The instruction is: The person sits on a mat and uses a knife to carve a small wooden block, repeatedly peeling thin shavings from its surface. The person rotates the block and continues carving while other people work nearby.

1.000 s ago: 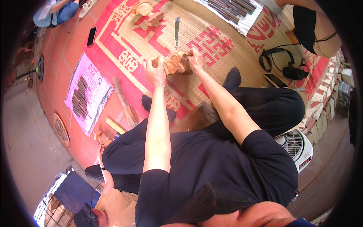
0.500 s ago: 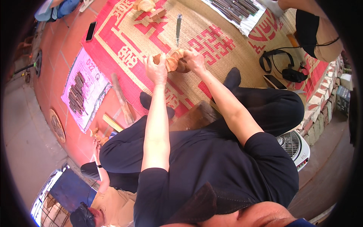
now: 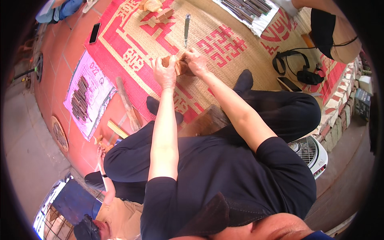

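Note:
Between my hands, above the woven mat [image 3: 224, 32], is a light-brown carved wooden piece [image 3: 180, 68] with a rounded, uneven shape. My left hand [image 3: 164, 75] grips its left side, with the thumb up along it. My right hand [image 3: 195, 63] is closed at its right side, fingers bent together and pressed against the wood. Whether these fingers also hold a small tool cannot be made out. Just beyond my right fingers lies a carving knife or chisel with a grey blade [image 3: 187, 30]. A wooden block [image 3: 204, 122] sits between my legs.
Another carved wooden piece [image 3: 151, 5] and a small block [image 3: 165, 15] lie at the far side. Dark chisels rest on a pink cloth [image 3: 94, 76] at left and a white cloth [image 3: 262, 28] far right. A wooden mallet [image 3: 128, 105], phones, a black strap [image 3: 292, 60] and other people are around.
My right hand has shifted left and slightly up, closer to my left hand, covering more of the wooden piece. The left hand stays nearly in place, and the view has shifted slightly.

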### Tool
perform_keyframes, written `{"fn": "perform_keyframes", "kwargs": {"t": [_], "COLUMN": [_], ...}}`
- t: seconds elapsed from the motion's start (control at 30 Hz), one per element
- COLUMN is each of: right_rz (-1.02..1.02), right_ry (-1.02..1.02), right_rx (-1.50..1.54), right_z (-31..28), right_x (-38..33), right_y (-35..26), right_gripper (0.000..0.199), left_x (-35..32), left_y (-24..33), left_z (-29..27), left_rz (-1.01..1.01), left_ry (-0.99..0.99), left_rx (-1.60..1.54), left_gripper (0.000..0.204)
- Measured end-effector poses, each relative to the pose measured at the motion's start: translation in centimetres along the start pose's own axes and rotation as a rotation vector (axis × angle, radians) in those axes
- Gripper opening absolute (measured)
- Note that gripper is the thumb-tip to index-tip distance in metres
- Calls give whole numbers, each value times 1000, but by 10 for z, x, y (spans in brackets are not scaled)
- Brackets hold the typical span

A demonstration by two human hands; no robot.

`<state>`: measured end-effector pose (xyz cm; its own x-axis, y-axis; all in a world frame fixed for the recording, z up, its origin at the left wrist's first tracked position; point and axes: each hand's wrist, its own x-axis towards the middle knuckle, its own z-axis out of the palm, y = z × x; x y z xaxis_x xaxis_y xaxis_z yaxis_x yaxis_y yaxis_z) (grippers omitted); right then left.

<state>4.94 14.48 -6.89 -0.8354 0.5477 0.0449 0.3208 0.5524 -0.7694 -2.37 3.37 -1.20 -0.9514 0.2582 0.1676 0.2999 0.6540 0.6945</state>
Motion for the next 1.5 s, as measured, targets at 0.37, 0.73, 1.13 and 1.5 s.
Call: {"fn": "perform_keyframes", "kwargs": {"t": [0.37,0.73,1.13,1.5], "right_rz": [-4,109,139,93], "right_ry": [59,-16,-33,-2], "right_rx": [12,-70,-48,188], "right_z": [-9,-16,-11,-1], "right_x": [5,-7,-16,-22], "right_y": [4,9,11,22], "right_gripper": [6,12,10,12], "left_x": [1,9,6,4], "left_y": [2,2,8,10], "left_z": [-2,-2,-1,-6], "left_rz": [51,66,85,47], "left_ry": [7,-20,-40,-83], "left_rx": [26,48,34,62], "left_gripper": [34,30,31,35]}}
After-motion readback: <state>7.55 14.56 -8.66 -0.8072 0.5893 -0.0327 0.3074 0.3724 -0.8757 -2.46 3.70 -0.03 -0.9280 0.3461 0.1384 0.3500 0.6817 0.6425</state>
